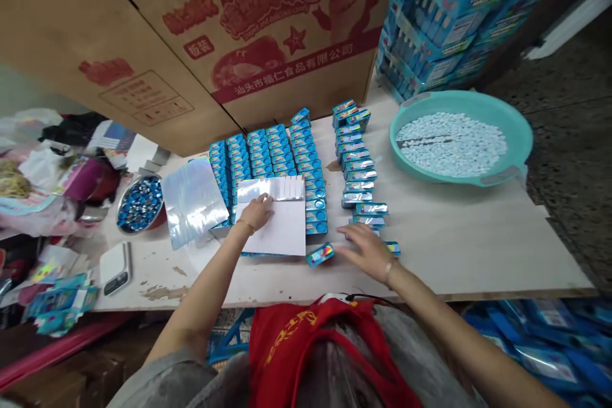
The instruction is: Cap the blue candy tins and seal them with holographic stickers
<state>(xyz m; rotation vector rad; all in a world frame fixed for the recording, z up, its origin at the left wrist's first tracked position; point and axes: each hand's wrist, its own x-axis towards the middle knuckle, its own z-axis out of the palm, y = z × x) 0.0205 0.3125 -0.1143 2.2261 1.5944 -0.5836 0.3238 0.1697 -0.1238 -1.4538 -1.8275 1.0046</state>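
My left hand (pixel 257 211) rests on a sticker sheet (pixel 282 233), its fingers bent together where the white backing meets a silver strip of clear labels. This sheet lies over rows of small blue candy boxes (pixel 282 154). To the right, my right hand (pixel 366 248) hovers with its fingers apart, over the near end of a loose column of the same boxes (pixel 357 176). It partly hides the nearest boxes. One single blue box (pixel 320 255) lies between my hands, just left of my right fingertips.
A shiny silver sheet (pixel 194 201) lies left of the rows, near a bowl of blue wrapped pieces (pixel 140 204) and a white scale (pixel 115 268). At right stands a turquoise basin (pixel 519 134) of pale tablets. Cardboard cartons (pixel 191 95) and stacked blue packs (pixel 430 32) line the back.
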